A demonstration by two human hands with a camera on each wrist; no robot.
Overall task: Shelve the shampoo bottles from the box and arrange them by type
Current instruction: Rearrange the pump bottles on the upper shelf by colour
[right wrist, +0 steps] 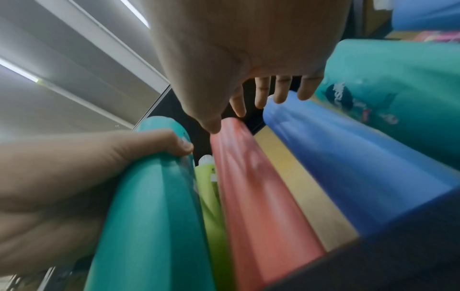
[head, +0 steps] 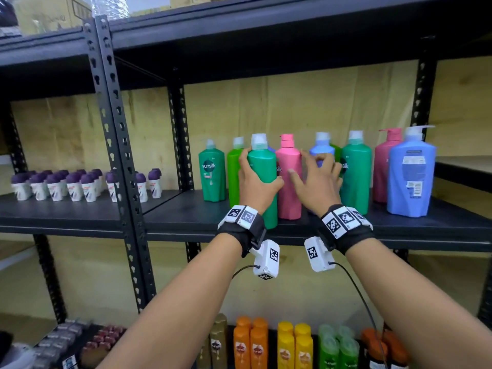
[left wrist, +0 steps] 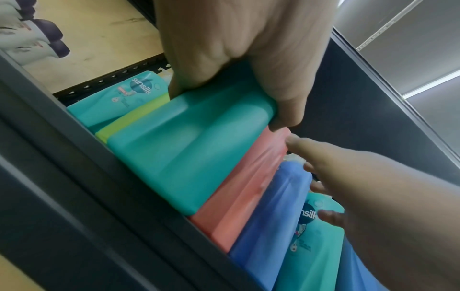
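two forearms reach up; the left hand [head: 257,179] clamps a teal bottle [head: 262,179] at the shelf's [head: 186,222] front edge. at three o'clock, the right hand [head: 316,177], fingers spread, nears a pink bottle [head: 288,177]. sorting step; next, likely regrouping colours.

Head view faces the shelf [head: 186,209]; wrist views look up close.

shelf [head: 186,209]: matt black metal | bottles [head: 262,182]: smooth plastic | backboard [head: 306,102]: wood
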